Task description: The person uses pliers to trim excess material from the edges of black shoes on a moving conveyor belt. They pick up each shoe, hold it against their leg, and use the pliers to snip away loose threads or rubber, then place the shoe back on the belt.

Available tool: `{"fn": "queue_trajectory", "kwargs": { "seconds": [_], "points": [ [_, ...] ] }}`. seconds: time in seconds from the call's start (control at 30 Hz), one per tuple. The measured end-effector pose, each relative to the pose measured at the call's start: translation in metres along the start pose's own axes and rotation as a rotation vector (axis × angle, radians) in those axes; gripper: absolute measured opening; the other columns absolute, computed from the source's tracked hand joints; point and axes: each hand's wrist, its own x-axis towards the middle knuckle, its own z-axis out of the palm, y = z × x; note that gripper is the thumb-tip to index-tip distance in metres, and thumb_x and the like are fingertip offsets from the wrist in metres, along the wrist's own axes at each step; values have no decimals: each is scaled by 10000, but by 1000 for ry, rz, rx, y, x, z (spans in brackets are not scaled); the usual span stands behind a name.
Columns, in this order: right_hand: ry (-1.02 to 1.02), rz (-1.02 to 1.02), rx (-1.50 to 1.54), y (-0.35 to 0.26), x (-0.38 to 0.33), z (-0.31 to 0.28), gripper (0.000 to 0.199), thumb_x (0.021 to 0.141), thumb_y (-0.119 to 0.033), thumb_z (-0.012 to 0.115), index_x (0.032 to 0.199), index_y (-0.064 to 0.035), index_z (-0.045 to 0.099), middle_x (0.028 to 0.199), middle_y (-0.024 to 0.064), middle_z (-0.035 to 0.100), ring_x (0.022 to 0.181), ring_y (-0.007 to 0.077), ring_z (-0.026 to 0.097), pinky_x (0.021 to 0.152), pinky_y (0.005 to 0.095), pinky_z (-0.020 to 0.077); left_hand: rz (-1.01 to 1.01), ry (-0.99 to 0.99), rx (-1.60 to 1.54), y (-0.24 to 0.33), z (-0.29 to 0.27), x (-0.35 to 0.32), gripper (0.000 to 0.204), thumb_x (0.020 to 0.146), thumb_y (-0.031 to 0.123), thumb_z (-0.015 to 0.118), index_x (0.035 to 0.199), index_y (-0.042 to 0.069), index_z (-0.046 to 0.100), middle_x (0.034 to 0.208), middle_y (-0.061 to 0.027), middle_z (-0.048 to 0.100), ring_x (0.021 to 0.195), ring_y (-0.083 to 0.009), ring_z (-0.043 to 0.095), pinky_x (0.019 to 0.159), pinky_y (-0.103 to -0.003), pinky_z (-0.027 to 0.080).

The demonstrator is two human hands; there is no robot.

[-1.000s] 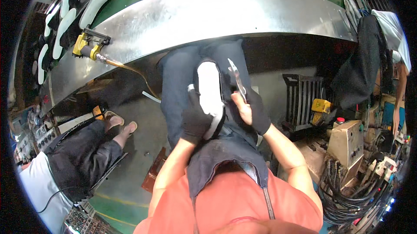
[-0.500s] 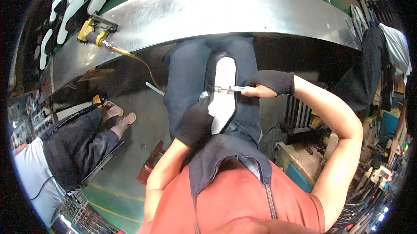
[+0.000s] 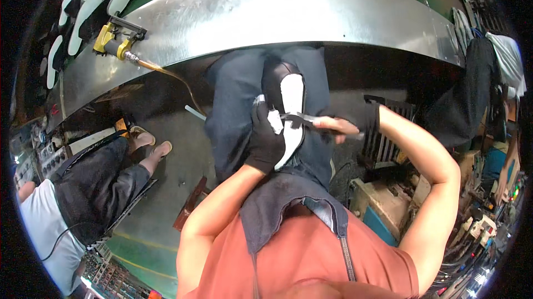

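Observation:
A shoe upper on a last, its white sole side (image 3: 291,99) facing up and its black toe pointing away, rests on my lap. My left hand (image 3: 265,139), in a black glove, grips the shoe from its left side. My right hand (image 3: 343,127), also partly gloved, holds metal pliers (image 3: 300,118) whose jaws lie across the middle of the white sole.
A curved steel bench edge (image 3: 288,16) runs across the top, with a yellow air tool (image 3: 114,43) and hose at its left. White insoles (image 3: 83,16) lie on the green belt beyond. Another seated person (image 3: 83,188) is at left. Machines and cables crowd the right.
My right arm has swung out to the right and the pliers now lie crosswise on the sole instead of pointing upward beside it. My left hand has stayed on the shoe.

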Motion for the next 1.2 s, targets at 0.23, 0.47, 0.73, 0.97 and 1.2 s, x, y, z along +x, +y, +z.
{"fn": "queue_trajectory", "kwargs": {
  "seconds": [0.23,0.47,0.73,0.97,1.2],
  "points": [
    [457,-432,-566,-94,-22,0,376,913,-370,575,754,-33,630,670,192,586,610,388,593,549,458,456,-21,-237,-40,-57,17,-12,727,939,187,510,1481,-27,75,1409,-289,330,1286,-356,402,1065,-394,335],
    [294,-27,5,16,10,78,389,981,-376,501,897,-15,618,688,131,566,609,211,571,590,355,456,-551,-540,-866,-57,-44,-77,658,998,196,459,1514,35,85,1454,-115,354,1319,-173,346,1087,-277,257],
    [273,29,-23,-8,-16,71,397,984,-361,490,879,4,606,666,149,576,589,230,565,590,362,454,-274,-684,-535,-36,-37,-37,491,901,296,601,1274,-6,500,1307,-139,527,1249,-206,457,1069,-349,343],
    [386,-259,-198,-9,10,100,262,929,-301,569,946,-49,636,804,177,609,733,369,609,625,430,465,-270,-466,-635,-27,-17,-45,852,702,274,834,1347,-14,357,1311,-189,501,1203,-273,500,1019,-378,400],
    [557,-172,-148,12,17,147,272,922,-283,581,815,-36,618,747,184,590,665,378,592,571,420,449,-266,-354,-326,-30,-31,-64,933,706,286,833,1415,-31,316,1365,-243,458,1270,-326,451,1094,-391,324]
  ]
}}
